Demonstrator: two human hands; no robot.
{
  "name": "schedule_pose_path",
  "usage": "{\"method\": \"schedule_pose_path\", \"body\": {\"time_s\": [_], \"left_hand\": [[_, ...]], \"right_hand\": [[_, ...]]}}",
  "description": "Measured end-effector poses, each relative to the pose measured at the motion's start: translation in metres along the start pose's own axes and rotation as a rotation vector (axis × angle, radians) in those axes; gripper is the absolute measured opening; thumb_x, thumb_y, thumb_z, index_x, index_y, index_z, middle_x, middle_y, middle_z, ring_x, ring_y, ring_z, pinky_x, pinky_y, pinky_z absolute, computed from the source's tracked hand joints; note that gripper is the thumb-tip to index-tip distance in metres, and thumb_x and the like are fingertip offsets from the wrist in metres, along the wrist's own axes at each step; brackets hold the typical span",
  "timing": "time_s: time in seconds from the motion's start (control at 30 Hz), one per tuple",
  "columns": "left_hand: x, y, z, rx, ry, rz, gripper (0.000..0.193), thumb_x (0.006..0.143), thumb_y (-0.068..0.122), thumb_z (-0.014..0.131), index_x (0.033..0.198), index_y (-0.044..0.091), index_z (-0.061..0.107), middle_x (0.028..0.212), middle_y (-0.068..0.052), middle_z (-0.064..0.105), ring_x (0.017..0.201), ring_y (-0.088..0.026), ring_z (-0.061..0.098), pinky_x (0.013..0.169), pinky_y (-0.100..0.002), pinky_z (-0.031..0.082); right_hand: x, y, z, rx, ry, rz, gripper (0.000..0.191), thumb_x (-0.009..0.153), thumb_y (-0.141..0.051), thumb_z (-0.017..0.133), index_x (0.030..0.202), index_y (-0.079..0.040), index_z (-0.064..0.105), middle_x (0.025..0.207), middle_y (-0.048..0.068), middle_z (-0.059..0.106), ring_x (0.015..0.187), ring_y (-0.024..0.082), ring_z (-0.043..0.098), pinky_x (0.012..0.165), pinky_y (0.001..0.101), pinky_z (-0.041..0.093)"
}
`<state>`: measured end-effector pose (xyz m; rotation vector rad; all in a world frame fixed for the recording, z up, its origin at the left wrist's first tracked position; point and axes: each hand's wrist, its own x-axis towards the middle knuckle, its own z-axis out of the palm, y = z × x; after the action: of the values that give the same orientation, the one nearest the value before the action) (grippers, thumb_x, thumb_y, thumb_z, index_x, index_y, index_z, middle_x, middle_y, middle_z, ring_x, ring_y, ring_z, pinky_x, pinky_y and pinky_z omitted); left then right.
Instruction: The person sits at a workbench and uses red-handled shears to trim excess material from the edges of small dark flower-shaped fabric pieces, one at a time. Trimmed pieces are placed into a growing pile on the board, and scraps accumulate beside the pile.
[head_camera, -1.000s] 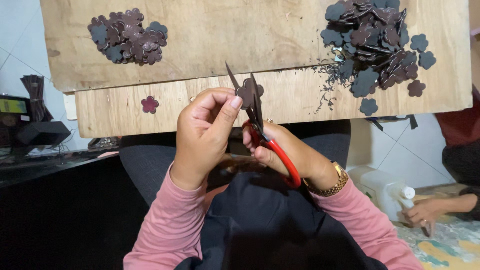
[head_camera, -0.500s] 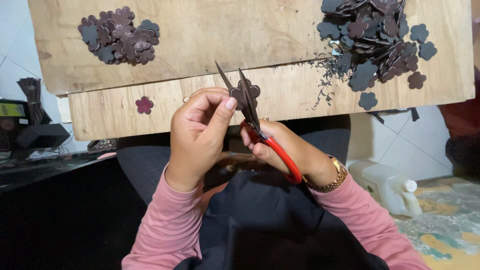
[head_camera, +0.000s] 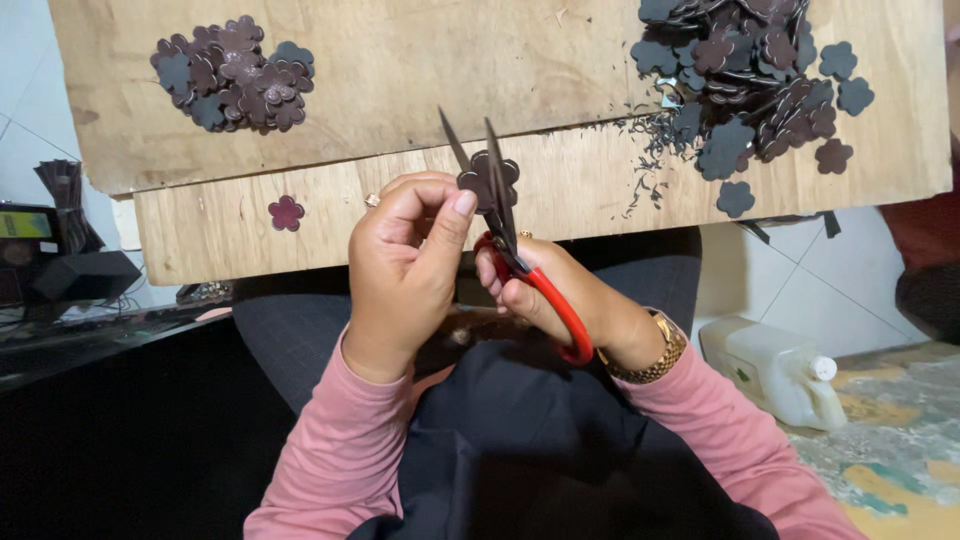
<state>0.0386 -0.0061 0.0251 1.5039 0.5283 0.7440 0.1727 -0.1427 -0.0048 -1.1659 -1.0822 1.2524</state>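
My left hand (head_camera: 405, 265) pinches a small dark brown flower-shaped piece (head_camera: 488, 180) between thumb and fingers. My right hand (head_camera: 545, 290) grips red-handled scissors (head_camera: 520, 265), whose blades stand apart around the piece. Both hands hover over my lap, just in front of a wooden board (head_camera: 560, 60). A pile of similar flower pieces (head_camera: 235, 75) lies on the board's far left. A bigger heap of flower pieces (head_camera: 755, 70) lies at the far right, with dark trimmings beside it.
One single flower piece (head_camera: 286, 212) lies on the lower plank (head_camera: 200, 240). A white plastic jug (head_camera: 775, 370) rests on the floor at right. Dark equipment (head_camera: 70, 270) sits at left. A gold watch (head_camera: 655, 355) is on my right wrist.
The scissor blades and flower piece shifted slightly in my hands; the view drifted a little. A person's hand on the floor at lower right is no longer in view.
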Motion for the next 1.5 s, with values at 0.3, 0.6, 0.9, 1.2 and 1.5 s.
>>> {"method": "schedule_pose_path", "body": {"time_s": [0.3, 0.6, 0.9, 1.2, 1.5], "left_hand": [[0.000, -0.001, 0.002, 0.021, -0.011, 0.013, 0.010, 0.105, 0.008, 0.067, 0.103, -0.003, 0.067, 0.106, -0.004, 0.065, 0.089, -0.006, 0.059, 0.078, -0.020, 0.051], [0.000, -0.011, 0.004, -0.107, 0.075, 0.058, 0.010, 0.107, 0.007, 0.066, 0.109, -0.002, 0.068, 0.124, -0.007, 0.060, 0.102, -0.008, 0.059, 0.086, -0.023, 0.053], [-0.005, -0.015, 0.017, -0.099, -0.034, 0.067, 0.007, 0.108, 0.007, 0.065, 0.110, 0.001, 0.066, 0.127, -0.009, 0.059, 0.101, -0.010, 0.064, 0.090, -0.024, 0.057], [-0.004, -0.018, 0.021, -0.279, -0.074, -0.066, 0.013, 0.101, 0.002, 0.068, 0.113, 0.000, 0.063, 0.106, -0.006, 0.071, 0.096, -0.011, 0.068, 0.088, -0.026, 0.057], [-0.001, -0.016, 0.011, -0.377, -0.005, -0.233, 0.006, 0.102, 0.006, 0.068, 0.105, 0.003, 0.065, 0.092, -0.004, 0.072, 0.079, -0.006, 0.061, 0.069, -0.020, 0.047]], "right_hand": [[-0.003, 0.006, -0.002, 0.016, 0.038, 0.062, 0.057, 0.100, -0.063, 0.057, 0.106, -0.007, 0.054, 0.085, -0.003, 0.051, 0.077, 0.006, 0.048, 0.067, 0.0228, 0.045], [0.002, 0.014, 0.000, 0.037, 0.137, -0.035, 0.039, 0.103, -0.043, 0.063, 0.111, -0.006, 0.056, 0.098, 0.000, 0.054, 0.088, 0.008, 0.054, 0.080, 0.0237, 0.050], [0.014, 0.008, 0.010, 0.362, 0.620, -0.220, 0.019, 0.100, -0.007, 0.067, 0.112, -0.006, 0.052, 0.109, 0.007, 0.062, 0.098, 0.015, 0.064, 0.089, 0.0311, 0.055], [0.005, 0.002, 0.001, 0.100, 0.587, -0.195, 0.025, 0.099, 0.005, 0.069, 0.111, -0.006, 0.051, 0.108, 0.003, 0.056, 0.097, 0.009, 0.057, 0.084, 0.0237, 0.048], [0.006, 0.003, -0.001, 0.310, 0.506, -0.210, 0.023, 0.102, 0.006, 0.062, 0.105, -0.007, 0.045, 0.099, 0.009, 0.061, 0.096, 0.018, 0.062, 0.090, 0.0344, 0.052]]}}
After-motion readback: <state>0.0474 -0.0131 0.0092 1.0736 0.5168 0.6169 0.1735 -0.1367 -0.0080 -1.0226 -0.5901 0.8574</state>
